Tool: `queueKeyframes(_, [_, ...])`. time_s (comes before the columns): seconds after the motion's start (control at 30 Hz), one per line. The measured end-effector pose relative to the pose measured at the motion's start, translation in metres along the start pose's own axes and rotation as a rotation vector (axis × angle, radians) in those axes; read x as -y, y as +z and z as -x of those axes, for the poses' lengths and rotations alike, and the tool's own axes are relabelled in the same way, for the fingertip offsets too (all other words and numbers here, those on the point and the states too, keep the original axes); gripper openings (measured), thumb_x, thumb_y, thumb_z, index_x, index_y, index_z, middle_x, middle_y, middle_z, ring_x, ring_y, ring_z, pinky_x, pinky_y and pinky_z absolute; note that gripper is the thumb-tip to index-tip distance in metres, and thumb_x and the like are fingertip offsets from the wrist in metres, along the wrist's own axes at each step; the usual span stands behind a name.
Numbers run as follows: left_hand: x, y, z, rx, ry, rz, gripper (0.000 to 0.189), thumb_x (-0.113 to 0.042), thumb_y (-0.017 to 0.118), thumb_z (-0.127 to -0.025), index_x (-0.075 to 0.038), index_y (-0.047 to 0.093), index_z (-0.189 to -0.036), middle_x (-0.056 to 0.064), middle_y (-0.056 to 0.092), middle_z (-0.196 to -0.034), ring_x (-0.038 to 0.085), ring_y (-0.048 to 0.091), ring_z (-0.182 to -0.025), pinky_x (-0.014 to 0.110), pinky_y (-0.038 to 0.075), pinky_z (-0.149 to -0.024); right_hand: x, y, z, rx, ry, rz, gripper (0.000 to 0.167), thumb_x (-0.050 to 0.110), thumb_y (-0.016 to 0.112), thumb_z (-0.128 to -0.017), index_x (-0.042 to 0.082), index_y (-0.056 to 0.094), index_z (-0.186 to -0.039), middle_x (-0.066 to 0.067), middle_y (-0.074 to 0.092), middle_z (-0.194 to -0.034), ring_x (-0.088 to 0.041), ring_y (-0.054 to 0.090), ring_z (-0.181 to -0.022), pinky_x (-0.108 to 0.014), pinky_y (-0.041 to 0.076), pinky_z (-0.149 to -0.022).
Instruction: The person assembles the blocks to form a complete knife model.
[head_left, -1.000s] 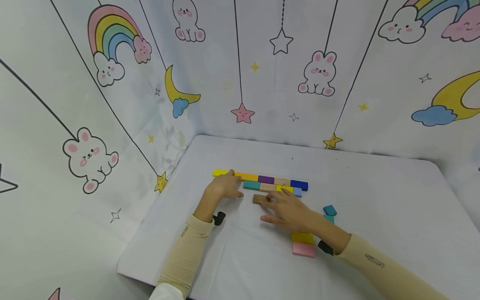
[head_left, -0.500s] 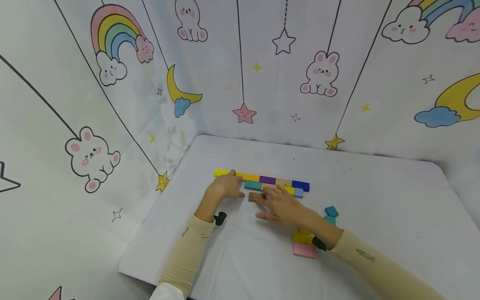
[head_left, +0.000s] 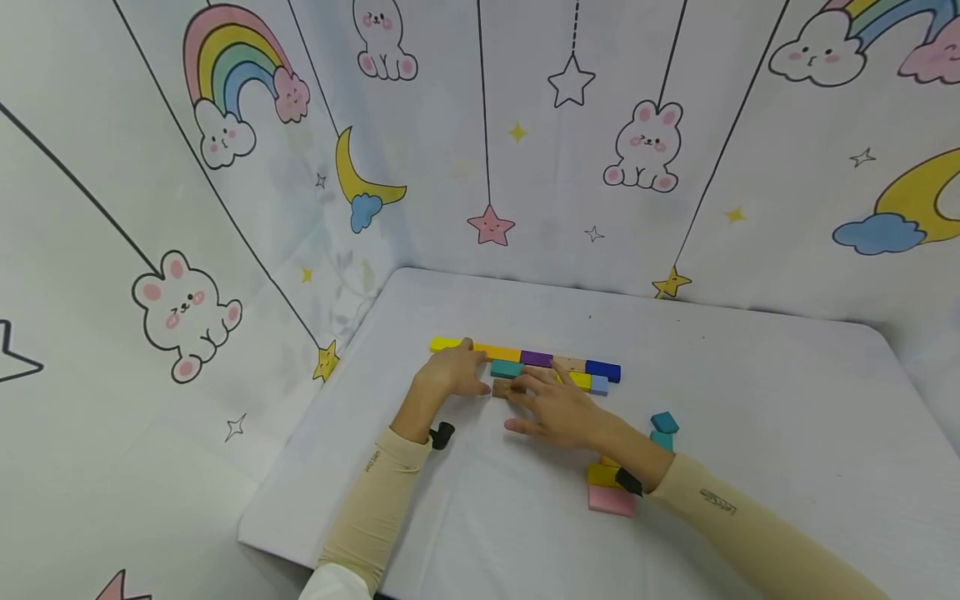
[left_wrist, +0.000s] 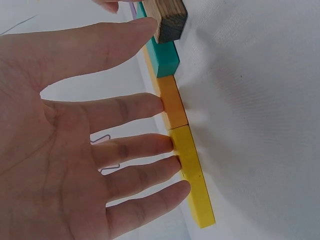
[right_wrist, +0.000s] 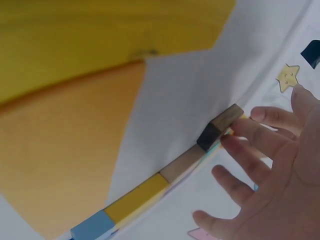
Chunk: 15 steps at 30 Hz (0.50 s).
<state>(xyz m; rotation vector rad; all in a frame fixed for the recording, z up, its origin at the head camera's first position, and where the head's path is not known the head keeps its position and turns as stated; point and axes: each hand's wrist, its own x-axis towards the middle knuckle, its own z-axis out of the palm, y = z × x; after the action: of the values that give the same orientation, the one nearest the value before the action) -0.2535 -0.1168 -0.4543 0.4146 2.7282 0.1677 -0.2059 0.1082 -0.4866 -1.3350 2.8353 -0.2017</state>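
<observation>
Two rows of colored wooden blocks lie side by side on the white table. My left hand (head_left: 450, 373) has its straight, spread fingers against the back row, touching the yellow block (left_wrist: 192, 175) and the orange block (left_wrist: 173, 102). Its thumb reaches toward a brown wood-grain block (head_left: 500, 389) in front of the teal block (head_left: 507, 368). My right hand (head_left: 558, 412), fingers extended and thumb apart, touches that brown block from its right side. Right of the left hand, the back row continues with purple (head_left: 537, 359), tan and dark blue blocks (head_left: 603, 371).
Under and near the right forearm lie a yellow block (head_left: 602, 475), a pink block (head_left: 611, 501) and teal pieces (head_left: 664, 422). A patterned cloth wall (head_left: 420, 150) stands behind and left of the table (head_left: 787, 417).
My right hand has slid left, and the brown block has moved left with it along the front row toward the left thumb. My left hand stays in place.
</observation>
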Motion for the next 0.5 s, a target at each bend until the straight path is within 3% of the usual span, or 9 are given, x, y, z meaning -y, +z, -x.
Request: queueKeyframes(0.5, [0.0,-0.001,0.001,0.002,0.005,-0.007,0.07,-0.042,0.075,-0.094,-0.014,0.053,-0.154,0.019,0.042,-0.157,0.035,0.059,-0.126,0.051,0.053,-0.103,0.003,0.0,-0.011,0.063,0.074,-0.008,0.059,0.057,0.057,-0.103,0.023,0.059,-0.151,-0.002,0.055,-0.152,-0.033,0.038,-0.15,-0.075,0.018,-0.118])
